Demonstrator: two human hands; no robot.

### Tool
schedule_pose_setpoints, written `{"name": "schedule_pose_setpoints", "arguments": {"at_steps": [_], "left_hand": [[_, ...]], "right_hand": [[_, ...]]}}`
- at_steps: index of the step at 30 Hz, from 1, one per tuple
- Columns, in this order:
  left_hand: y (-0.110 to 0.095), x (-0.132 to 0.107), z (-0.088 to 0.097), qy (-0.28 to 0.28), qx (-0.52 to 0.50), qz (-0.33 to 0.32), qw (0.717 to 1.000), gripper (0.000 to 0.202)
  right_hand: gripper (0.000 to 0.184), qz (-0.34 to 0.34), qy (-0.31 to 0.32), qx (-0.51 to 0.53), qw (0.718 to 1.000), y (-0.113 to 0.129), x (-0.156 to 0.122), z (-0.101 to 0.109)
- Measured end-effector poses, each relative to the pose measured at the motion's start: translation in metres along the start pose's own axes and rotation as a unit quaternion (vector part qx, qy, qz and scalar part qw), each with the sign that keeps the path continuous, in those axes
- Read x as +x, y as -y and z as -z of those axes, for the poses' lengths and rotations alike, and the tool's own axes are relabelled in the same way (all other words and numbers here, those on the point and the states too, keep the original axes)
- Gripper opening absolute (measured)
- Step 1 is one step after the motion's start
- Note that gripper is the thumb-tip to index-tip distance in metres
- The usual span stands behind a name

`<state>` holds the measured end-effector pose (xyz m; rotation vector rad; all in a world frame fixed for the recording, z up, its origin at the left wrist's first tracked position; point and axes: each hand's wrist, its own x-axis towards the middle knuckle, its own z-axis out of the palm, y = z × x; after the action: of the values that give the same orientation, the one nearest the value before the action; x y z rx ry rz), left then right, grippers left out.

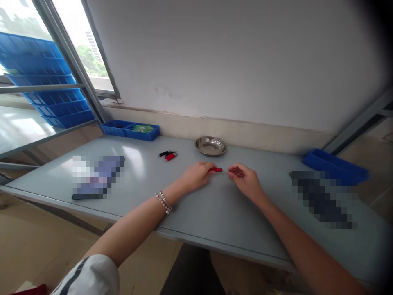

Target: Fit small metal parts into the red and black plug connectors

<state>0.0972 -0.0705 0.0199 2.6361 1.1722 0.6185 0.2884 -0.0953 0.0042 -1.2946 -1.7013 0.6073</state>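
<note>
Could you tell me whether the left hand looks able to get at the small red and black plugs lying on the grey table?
Probably yes: nothing lies between the left hand and the plugs.

We see a small red plug piece [217, 169], short and roughly cylindrical, lying level with its length running left to right just above the grey surface [215, 213]. Its left end is pinched in the fingers [211, 168] of our left hand [196, 175], while the right end juts out free. Our right hand [244, 180] sits just beside it with fingers curled; whether it holds something tiny we cannot tell. Finer detail on the piece is too small to make out.
</note>
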Motion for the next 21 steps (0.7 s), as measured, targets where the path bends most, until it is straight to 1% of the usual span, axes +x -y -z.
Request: {"name": "schedule_pose_setpoints", "arguments": {"at_steps": [2, 5, 8, 10, 13, 14, 17, 19, 21], "left_hand": [[0.001, 0.0, 0.001, -0.014, 0.025, 0.028, 0.999, 0.023], [0.004, 0.001, 0.001, -0.029, 0.056, 0.076, 0.995, 0.021], [0.01, 0.002, 0.003, -0.052, 0.08, 0.121, 0.988, 0.021], [0.018, 0.003, 0.008, -0.074, 0.103, 0.153, 0.98, 0.021], [0.037, 0.003, 0.022, -0.125, 0.145, 0.225, 0.955, 0.023], [0.046, 0.002, 0.027, -0.146, 0.158, 0.253, 0.943, 0.023], [0.074, -0.002, 0.04, -0.184, 0.186, 0.316, 0.912, 0.024], [0.091, -0.005, 0.044, -0.187, 0.197, 0.352, 0.896, 0.024], [0.103, -0.008, 0.045, -0.172, 0.195, 0.386, 0.885, 0.025]], "right_hand": [[0.011, 0.005, -0.019, -0.06, 0.998, -0.003, 0.001, 0.003], [0.01, 0.006, -0.031, -0.132, 0.991, -0.008, 0.003, 0.007], [0.011, 0.008, -0.04, -0.185, 0.982, -0.013, 0.006, 0.011], [0.011, 0.007, -0.045, -0.21, 0.977, -0.017, 0.007, 0.012], [0.013, 0.01, -0.048, -0.242, 0.969, -0.024, 0.008, 0.014], [0.013, 0.014, -0.047, -0.253, 0.966, -0.026, 0.008, 0.014], [0.014, 0.023, -0.04, -0.278, 0.959, -0.033, 0.008, 0.015], [0.013, 0.016, -0.03, -0.285, 0.958, -0.037, 0.008, 0.015], [0.011, 0.002, -0.017, -0.284, 0.959, -0.038, 0.008, 0.014]]}}
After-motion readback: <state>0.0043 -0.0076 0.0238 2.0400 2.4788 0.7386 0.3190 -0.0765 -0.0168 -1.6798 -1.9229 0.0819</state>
